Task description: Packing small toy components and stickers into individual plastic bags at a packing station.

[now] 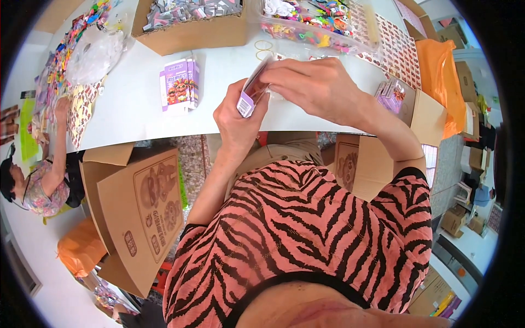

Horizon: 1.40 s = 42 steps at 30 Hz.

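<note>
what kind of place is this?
Likely a small packing workshop. Both hands, left hand and right hand, hold a small purple box over a white table with a carton of packets and tray of colourful trinkets.

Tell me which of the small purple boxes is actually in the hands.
The small purple box above the table edge: the left hand grips it and the right hand covers its top. The purple boxes on the table lie untouched, left of both hands.

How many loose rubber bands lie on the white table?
2: both rubber bands lie side by side, one just above the other, between the cardboard box and the clear tray. Others may be hidden.
</note>
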Motion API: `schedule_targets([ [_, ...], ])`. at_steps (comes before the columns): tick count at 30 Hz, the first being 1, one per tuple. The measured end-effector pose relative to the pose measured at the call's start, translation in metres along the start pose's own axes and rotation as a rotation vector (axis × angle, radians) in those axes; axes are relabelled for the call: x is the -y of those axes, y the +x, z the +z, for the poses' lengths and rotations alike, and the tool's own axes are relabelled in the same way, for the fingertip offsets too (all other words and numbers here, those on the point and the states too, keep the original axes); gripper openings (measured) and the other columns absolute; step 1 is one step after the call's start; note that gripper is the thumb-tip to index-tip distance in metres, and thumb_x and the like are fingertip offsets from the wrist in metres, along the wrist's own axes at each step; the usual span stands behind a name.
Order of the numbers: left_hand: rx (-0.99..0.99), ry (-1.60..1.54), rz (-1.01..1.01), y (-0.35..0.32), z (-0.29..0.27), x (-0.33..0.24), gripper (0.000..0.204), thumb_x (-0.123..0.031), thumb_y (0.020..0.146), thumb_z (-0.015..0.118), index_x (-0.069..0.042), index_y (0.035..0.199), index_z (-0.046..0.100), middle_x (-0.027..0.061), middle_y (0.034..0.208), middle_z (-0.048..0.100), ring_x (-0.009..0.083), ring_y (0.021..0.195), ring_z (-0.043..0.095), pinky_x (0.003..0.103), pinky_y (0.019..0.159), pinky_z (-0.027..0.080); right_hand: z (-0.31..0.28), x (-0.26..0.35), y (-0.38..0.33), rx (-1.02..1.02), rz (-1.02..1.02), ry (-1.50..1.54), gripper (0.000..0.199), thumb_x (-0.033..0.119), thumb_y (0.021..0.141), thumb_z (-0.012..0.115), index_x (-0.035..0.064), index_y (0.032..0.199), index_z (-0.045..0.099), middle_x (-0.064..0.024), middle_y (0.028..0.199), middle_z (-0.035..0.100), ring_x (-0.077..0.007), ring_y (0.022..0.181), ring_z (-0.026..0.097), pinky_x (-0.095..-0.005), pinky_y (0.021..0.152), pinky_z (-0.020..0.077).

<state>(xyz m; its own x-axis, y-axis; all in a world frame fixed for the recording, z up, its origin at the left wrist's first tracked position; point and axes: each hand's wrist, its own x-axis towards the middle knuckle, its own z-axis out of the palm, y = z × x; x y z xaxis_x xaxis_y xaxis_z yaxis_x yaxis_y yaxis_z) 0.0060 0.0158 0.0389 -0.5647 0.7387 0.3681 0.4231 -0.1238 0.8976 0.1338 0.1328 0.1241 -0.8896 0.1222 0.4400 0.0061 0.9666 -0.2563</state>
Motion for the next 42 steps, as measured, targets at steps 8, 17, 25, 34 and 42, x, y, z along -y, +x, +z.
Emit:
schedule_targets([
  [8, -0.012, -0.005, 0.159, -0.01, -0.003, 0.007, 0.035, 0.0, 0.072, 0.073, 0.001, 0.104, 0.059, 0.0093, 0.085, 0.067, 0.0152, 0.075, 0.066, 0.026, 0.067, 0.053, -0.006, 0.01, -0.001, 0.018, 0.013, 0.24, 0.021, 0.005, 0.08, 0.065, 0.0077, 0.1, 0.065, -0.0051, 0.094, 0.066, -0.0171, 0.068, 0.064, -0.0264, 0.056, 0.0513],
  [17, -0.011, -0.361, -0.267, -0.02, -0.013, 0.025, 0.032, 0.004, 0.077, 0.069, 0.005, 0.108, 0.06, 0.0094, 0.094, 0.067, 0.0124, 0.082, 0.063, 0.025, 0.075, 0.052, 0.041, -0.088, -0.048, 0.126, 0.532, 0.293, 0.015, 0.009, 0.084, 0.061, 0.007, 0.098, 0.065, -0.0048, 0.087, 0.065, -0.0114, 0.065, 0.058, -0.0266, 0.059, 0.0479],
  [25, 0.024, -0.401, -0.352, -0.035, -0.014, 0.03, 0.027, 0.007, 0.079, 0.066, 0.006, 0.105, 0.06, 0.0103, 0.097, 0.066, 0.0146, 0.084, 0.064, 0.026, 0.076, 0.053, 0.102, -0.1, -0.066, 0.389, 0.499, -0.055, 0.027, 0.014, 0.078, 0.064, 0.0068, 0.103, 0.06, -0.0062, 0.105, 0.06, -0.0271, 0.084, 0.063, -0.0401, 0.069, 0.0514],
  [34, 0.074, -0.338, -0.377, -0.039, -0.01, 0.033, 0.029, 0.006, 0.079, 0.066, 0.006, 0.106, 0.059, 0.0108, 0.098, 0.066, 0.015, 0.086, 0.064, 0.026, 0.076, 0.053, 0.113, -0.115, -0.066, 0.468, 0.464, -0.286, 0.021, 0.008, 0.075, 0.061, 0.0063, 0.096, 0.058, -0.0096, 0.09, 0.064, -0.029, 0.087, 0.061, -0.0411, 0.069, 0.0513],
  [42, 0.089, -0.229, -0.181, -0.043, -0.006, 0.027, 0.035, -0.002, 0.072, 0.075, 0.003, 0.103, 0.06, 0.009, 0.091, 0.068, 0.01, 0.078, 0.065, 0.023, 0.07, 0.052, 0.106, -0.114, -0.067, 0.38, 0.416, -0.367, 0.02, 0.003, 0.074, 0.056, 0.0057, 0.093, 0.059, -0.0101, 0.082, 0.066, -0.0298, 0.081, 0.062, -0.0395, 0.066, 0.0512],
])
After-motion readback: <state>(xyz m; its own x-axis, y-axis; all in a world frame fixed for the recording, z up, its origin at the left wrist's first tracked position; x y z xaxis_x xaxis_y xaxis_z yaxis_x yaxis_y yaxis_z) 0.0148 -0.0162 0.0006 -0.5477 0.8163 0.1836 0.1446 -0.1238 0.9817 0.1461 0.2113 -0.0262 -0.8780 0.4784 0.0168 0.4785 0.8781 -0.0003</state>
